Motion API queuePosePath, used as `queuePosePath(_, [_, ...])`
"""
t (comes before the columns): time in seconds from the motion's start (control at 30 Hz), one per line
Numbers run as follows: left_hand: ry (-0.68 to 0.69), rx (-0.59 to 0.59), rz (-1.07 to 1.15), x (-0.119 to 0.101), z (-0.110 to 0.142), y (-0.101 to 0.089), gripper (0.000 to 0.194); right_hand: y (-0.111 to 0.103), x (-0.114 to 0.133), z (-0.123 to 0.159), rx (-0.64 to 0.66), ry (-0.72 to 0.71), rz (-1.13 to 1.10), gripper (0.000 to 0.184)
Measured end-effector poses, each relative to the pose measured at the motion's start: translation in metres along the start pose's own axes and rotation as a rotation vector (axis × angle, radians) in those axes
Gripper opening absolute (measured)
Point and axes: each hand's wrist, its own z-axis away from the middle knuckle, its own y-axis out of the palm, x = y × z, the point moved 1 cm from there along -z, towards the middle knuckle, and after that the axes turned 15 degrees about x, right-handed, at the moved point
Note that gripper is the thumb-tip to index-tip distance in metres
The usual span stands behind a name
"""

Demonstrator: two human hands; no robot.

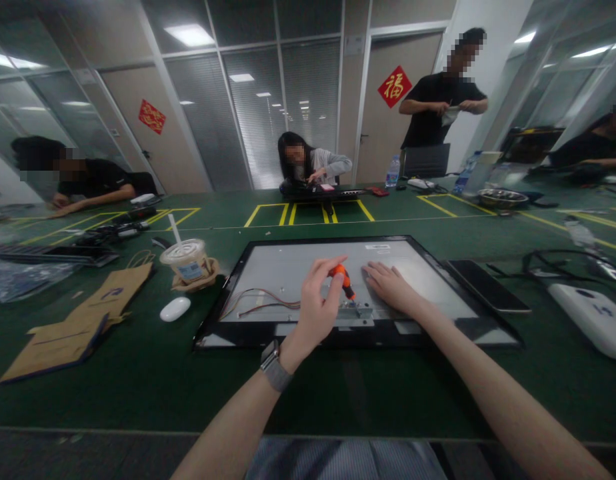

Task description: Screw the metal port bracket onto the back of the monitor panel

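Observation:
A flat display panel [268, 267] with a black frame and a grey metal back lies on the green table in front of me. My left hand [321, 293], with a watch [277, 365] on its wrist, is closed around a short orange and black screwdriver [346, 280]. The screwdriver tilts down toward a small metal bracket [355, 312] near the panel's front edge; whether its tip touches a screw is too small to tell. My right hand [391, 285] rests flat on the panel, fingers spread, right of the screwdriver. Thin cables [268, 298] run across the panel's left part.
Left of the panel are a drink cup [185, 260] with a straw, a white oval case [175, 309] and a brown paper bag [73, 327]. A black phone [488, 285] and a white device [595, 317] lie to the right. Several people sit or stand around the table [308, 393].

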Motion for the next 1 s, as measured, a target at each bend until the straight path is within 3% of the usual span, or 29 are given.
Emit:
queuePosePath(0.23, [0.036, 0.033, -0.019, -0.0033, -0.0018, 0.0006, 0.022, 0.0031, -0.0015, -0.0024, 0.000, 0.010, -0.001, 0.050])
queuePosePath(0.53, [0.049, 0.075, 0.066, -0.0029, 0.0002, 0.0015, 0.028, 0.0023, -0.0014, -0.0010, 0.000, -0.001, 0.006, 0.051])
queuePosePath(0.8, [0.034, -0.059, -0.039, -0.0002, -0.0016, 0.0013, 0.013, -0.0010, 0.0013, 0.0005, 0.013, 0.012, -0.010, 0.051])
queuePosePath(1.0, [0.000, 0.040, 0.074, -0.0008, 0.0000, 0.0012, 0.029, -0.0021, 0.0026, 0.0012, 0.017, 0.013, 0.004, 0.050])
